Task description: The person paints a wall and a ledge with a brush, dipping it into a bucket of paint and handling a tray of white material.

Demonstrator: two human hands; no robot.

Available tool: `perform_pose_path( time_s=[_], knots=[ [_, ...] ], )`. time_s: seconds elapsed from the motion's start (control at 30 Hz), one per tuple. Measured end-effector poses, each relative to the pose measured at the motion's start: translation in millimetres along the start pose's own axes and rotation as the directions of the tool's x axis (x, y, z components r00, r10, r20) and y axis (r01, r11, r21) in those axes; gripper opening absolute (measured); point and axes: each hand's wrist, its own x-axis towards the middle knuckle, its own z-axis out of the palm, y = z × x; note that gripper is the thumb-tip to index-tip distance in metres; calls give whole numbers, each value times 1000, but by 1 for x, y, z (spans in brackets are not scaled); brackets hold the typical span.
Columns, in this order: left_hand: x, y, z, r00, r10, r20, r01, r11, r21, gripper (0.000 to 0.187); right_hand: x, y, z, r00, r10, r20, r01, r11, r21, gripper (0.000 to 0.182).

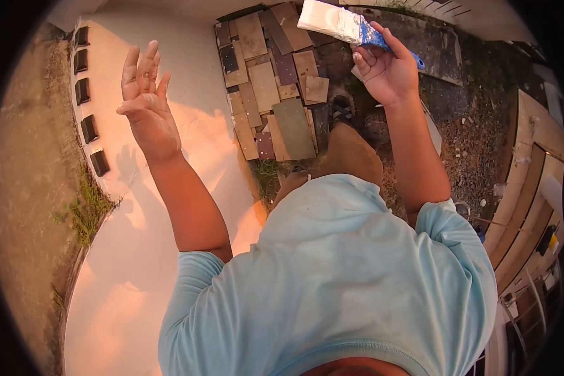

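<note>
My right hand [391, 78] grips a paintbrush [373, 34] by its blue, paint-smeared handle. White paint thickly coats the wide bristles, which point to the left at the top of the view. Raised beside a pale, sunlit wall [169, 250], my left hand [150, 119] has its fingers stretched upward and apart, and holds nothing. Whitish paint marks show on its palm and wrist. The left arm's shadow falls across the wall.
Overlapping flat boards or tiles [276, 94] cover the ground ahead of my feet. Several dark rectangular blocks [89, 128] line the wall's left edge. Weeds [91, 213] grow beside it. At the right are gravel [476, 150] and long wooden planks [514, 200].
</note>
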Motion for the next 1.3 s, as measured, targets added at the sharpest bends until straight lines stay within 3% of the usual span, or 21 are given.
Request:
perform_pose_path(
  time_s=[0.13,0.23,0.27,0.37,0.53,0.63,0.8,0.93,1.03,1.07,1.13,1.3],
  knots=[
    [31,14,52,990,103,99,-104,995,1,110,3,-72,-26,999,-36,-41,31,994,-101,34],
    [24,32,29,991,78,109,-99,974,203,104,23,-104,-52,990,-139,-15,138,989,-50,36],
    [20,38,11,996,42,77,-60,968,245,104,30,-107,-58,987,-142,76,142,990,7,33],
    [-2,65,-25,984,-39,-176,94,943,319,113,44,-108,-67,984,-140,109,136,990,46,34],
    [-30,56,-61,958,-9,-288,102,945,310,118,43,-82,-63,999,-49,15,48,998,41,35],
    [-38,40,-72,958,-45,-284,143,932,334,104,42,-65,-63,1000,6,-18,-6,1000,27,35],
    [-40,8,-94,955,-14,-295,88,967,237,101,27,-56,-15,997,-16,-78,7,994,-105,35],
    [-4,-50,-96,961,-53,-271,64,997,33,102,-1,-59,50,984,-42,-171,-6,962,-274,34],
    [32,-65,-77,984,27,-175,-10,995,97,107,-1,-63,77,981,-68,-184,4,944,-330,31],
    [40,-65,-72,981,118,-153,-110,992,59,97,3,-64,86,982,-68,-176,-1,931,-365,31],
    [51,-55,-68,975,169,-142,-162,985,56,91,20,-62,98,989,-50,-141,-6,928,-371,31],
    [56,-48,-85,982,153,-109,-143,985,100,91,72,-47,120,997,-28,-68,4,945,-328,31]
  ],
)
